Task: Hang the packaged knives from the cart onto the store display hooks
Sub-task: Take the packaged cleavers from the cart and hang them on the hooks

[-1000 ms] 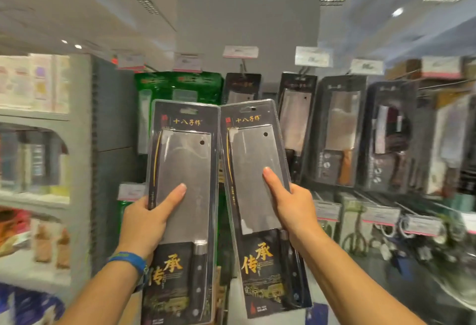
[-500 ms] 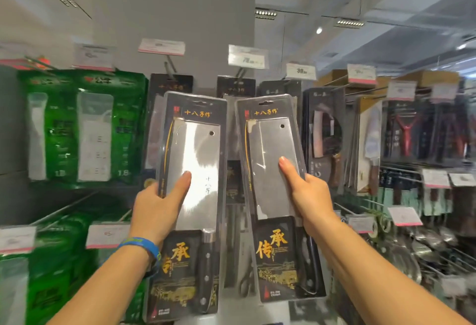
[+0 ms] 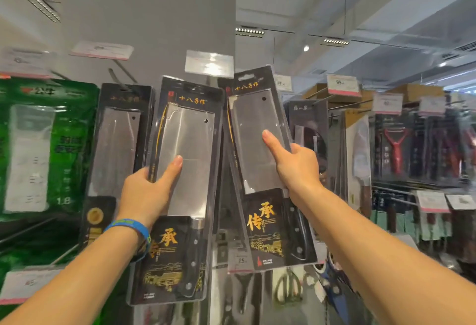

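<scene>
Gripping a glossy black blister pack with a steel cleaver [image 3: 185, 144] in the left hand [image 3: 144, 196], thumb flat on the clear plastic, upright, crowding a hung black knife pack [image 3: 116, 144]. Clutching a second matching cleaver pack [image 3: 257, 118] in the right hand [image 3: 296, 167], top tilted left, just beside the white price tag [image 3: 209, 63]. Barely any gap between the two up top. Raised higher on the right than half a second ago.

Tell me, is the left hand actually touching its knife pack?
Touching. The head view shows the left hand gripping the left pack at its edge, thumb pressed on the clear front over the blade.
</scene>
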